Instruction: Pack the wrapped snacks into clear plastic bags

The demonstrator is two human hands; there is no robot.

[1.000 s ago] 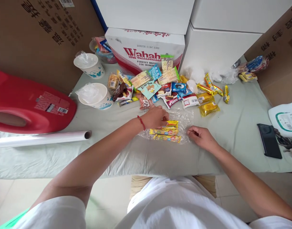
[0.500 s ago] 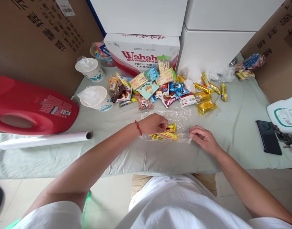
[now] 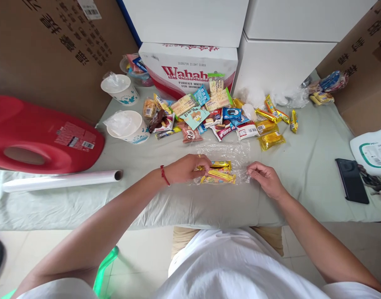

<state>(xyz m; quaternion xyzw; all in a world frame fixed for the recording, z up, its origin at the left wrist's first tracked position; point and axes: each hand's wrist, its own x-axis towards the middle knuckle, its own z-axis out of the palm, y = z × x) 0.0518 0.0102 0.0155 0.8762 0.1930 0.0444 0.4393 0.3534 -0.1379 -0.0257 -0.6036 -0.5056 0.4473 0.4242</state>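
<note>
Pale green cloth is covering the table (image 3: 302, 166) I am sitting at, and cardboard and white boxes are stacked along its far edge. My landmark is the clear plastic sheet (image 3: 237, 154) lying flat on the cloth straight in front of me.

On the near part of that sheet, 3 yellow snack bars (image 3: 220, 172) are lying side by side, long and narrow, in shiny printed wrappers. My left hand (image 3: 186, 168) is closing its fingers over the left ends of the bars together with the film there. My right hand (image 3: 265, 179) is pinching the right edge of the sheet between thumb and fingertips.

I am judging the film to be very light, limp and clingy, likely to wrinkle or stick to itself, so the edges look like the best place to take it. The bars seem light and fairly stiff, but their glossy wrappers are probably slippery and the insides may crumble if squeezed, so holding them across their ends seems safest.

Beyond the sheet a heap of mixed snack packets (image 3: 209, 114) is spreading across the cloth. Left of the sheet a roll of film (image 3: 62, 180) is lying, with 2 paper cups (image 3: 128, 126) further back. Far to the right of the sheet a black phone (image 3: 351, 180) is resting.
</note>
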